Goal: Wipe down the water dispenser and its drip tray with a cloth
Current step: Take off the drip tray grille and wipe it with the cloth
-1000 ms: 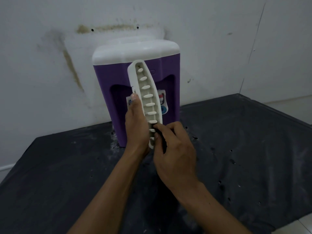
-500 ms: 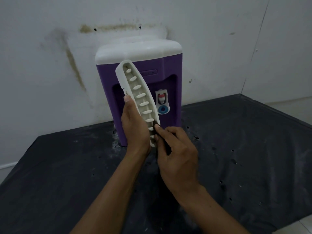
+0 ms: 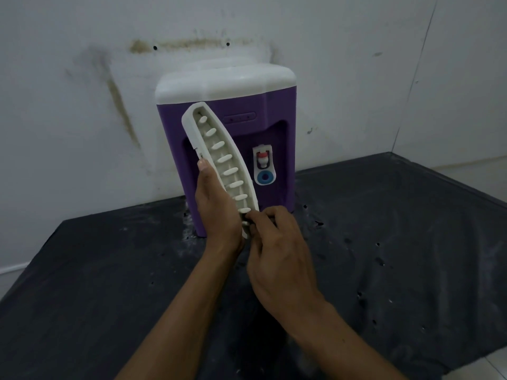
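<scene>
The purple water dispenser [image 3: 277, 111] with a white top stands against the wall on a dark table. Its red and blue tap [image 3: 264, 165] shows in the front recess. My left hand [image 3: 216, 212] grips the white slotted drip tray [image 3: 219, 157] from its left edge and holds it up in front of the dispenser, with the top leaning left. My right hand [image 3: 277, 256] is pinched at the tray's lower end. A sliver of dark cloth [image 3: 253, 228] shows between its fingers; most of the cloth is hidden.
The black table cover [image 3: 384, 242] is wrinkled, dusty and spotted with small holes. White dust lies around the dispenser's base. Stained white walls meet in a corner at the right. The table's right edge drops to a light floor [image 3: 493, 363].
My left hand has tilted the tray's top further left, so the tap is uncovered. My right hand has stayed at the tray's lower end, rubbing there.
</scene>
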